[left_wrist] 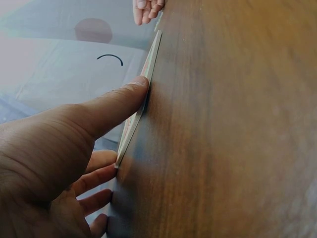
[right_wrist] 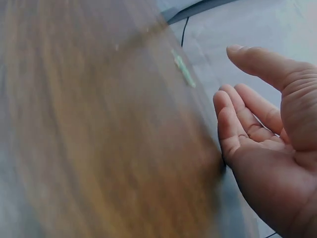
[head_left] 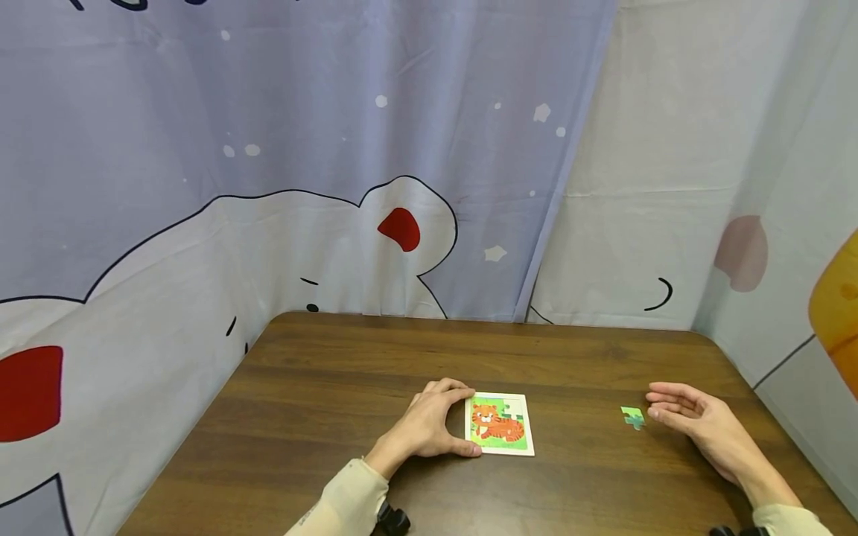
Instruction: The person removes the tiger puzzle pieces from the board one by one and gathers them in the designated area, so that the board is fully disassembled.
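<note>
A square jigsaw puzzle [head_left: 499, 424] with an orange tiger on green and a white border lies on the table. A white bare patch shows at its upper right. My left hand [head_left: 429, 424] holds the puzzle by its left side, thumb at the near edge and fingers at the far left corner. In the left wrist view the puzzle [left_wrist: 141, 96] appears edge-on beside the thumb. A green puzzle piece [head_left: 633, 418] lies apart on the right. Close to its right side is my right hand [head_left: 704, 428], fingers loosely bent with nothing in them; the right wrist view shows the piece [right_wrist: 184, 72] beyond the fingertips.
Both hands are over a brown wooden table [head_left: 322, 417]. A printed curtain [head_left: 302, 134] hangs behind its far edge, and more white printed cloth [head_left: 771, 186] runs along the right side. Dark wrist devices [head_left: 393, 519] sit on the sleeves.
</note>
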The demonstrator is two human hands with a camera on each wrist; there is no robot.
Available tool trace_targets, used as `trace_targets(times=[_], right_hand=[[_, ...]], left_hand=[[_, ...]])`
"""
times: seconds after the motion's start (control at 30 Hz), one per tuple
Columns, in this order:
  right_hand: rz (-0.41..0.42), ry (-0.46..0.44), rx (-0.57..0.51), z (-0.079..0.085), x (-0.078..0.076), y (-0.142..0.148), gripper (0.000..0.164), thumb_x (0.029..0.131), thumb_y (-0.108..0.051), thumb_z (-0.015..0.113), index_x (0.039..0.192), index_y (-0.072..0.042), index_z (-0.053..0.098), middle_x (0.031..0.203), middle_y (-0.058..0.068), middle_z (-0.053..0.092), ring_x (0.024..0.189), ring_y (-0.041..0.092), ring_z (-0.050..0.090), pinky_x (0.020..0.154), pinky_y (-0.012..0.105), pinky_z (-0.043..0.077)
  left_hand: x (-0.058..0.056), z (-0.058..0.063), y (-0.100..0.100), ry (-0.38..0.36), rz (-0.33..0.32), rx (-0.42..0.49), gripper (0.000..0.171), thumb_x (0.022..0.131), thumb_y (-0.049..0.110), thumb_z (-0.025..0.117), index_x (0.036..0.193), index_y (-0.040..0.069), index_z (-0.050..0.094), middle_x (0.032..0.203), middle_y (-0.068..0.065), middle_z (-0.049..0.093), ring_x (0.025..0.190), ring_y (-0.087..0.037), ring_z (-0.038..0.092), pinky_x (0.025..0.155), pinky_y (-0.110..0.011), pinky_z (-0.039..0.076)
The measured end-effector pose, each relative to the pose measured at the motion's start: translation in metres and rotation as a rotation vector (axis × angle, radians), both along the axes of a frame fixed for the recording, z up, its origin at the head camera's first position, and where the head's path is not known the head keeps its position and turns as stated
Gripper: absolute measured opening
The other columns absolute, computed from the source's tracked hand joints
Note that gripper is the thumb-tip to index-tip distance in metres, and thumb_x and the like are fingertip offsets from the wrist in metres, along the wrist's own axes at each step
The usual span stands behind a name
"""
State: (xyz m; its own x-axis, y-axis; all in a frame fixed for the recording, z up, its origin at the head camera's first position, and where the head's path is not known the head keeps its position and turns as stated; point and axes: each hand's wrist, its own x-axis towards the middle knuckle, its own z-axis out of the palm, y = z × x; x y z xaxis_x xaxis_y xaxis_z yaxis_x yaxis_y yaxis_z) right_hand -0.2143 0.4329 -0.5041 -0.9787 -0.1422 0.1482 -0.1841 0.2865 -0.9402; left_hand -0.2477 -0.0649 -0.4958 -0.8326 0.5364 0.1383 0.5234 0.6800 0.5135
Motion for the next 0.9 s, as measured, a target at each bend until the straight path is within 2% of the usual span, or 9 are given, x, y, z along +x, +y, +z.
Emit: trace_targets(times=[0.27,0.57,0.77,0.9], right_hand=[[-0.004,0.053,0.045,0.015,0.0,-0.016,0.048,0.107,-0.002,0.073,0.151,0.006,0.057,0.134,0.006,0.079,0.122,0.008,0.075,0.096,0.018,0.059],[-0.025,0.117,0.034,0.033,-0.003,-0.041,0.052,0.104,-0.001,0.076,0.153,0.001,0.06,0.133,-0.009,0.079,0.122,0.001,0.073,0.099,0.016,0.057],[-0.048,0.147,0.043,0.04,-0.004,-0.06,0.055,0.101,-0.002,0.08,0.153,-0.001,0.061,0.133,-0.009,0.078,0.123,0.002,0.073,0.099,0.015,0.056],[-0.033,0.169,0.03,0.045,-0.005,-0.073,0.057,0.101,-0.001,0.081,0.154,0.0,0.061,0.134,-0.007,0.078,0.125,0.004,0.072,0.101,0.015,0.055]], left_hand=[[0.001,0.001,0.0,0.006,0.005,-0.009,0.098,0.075,0.052,0.104,0.156,0.013,0.065,0.153,-0.001,0.061,0.144,-0.029,0.052,0.114,-0.05,0.046],[0.0,0.002,0.0,0.006,0.01,-0.011,0.099,0.075,0.052,0.104,0.157,0.013,0.064,0.153,-0.001,0.061,0.144,-0.029,0.053,0.115,-0.05,0.046],[0.0,0.001,0.0,-0.003,0.008,-0.012,0.099,0.076,0.053,0.103,0.157,0.013,0.064,0.154,-0.001,0.061,0.143,-0.028,0.053,0.116,-0.051,0.046],[0.0,0.001,0.0,0.0,0.007,-0.014,0.099,0.075,0.053,0.103,0.157,0.013,0.064,0.153,-0.002,0.061,0.143,-0.029,0.054,0.115,-0.051,0.046]])
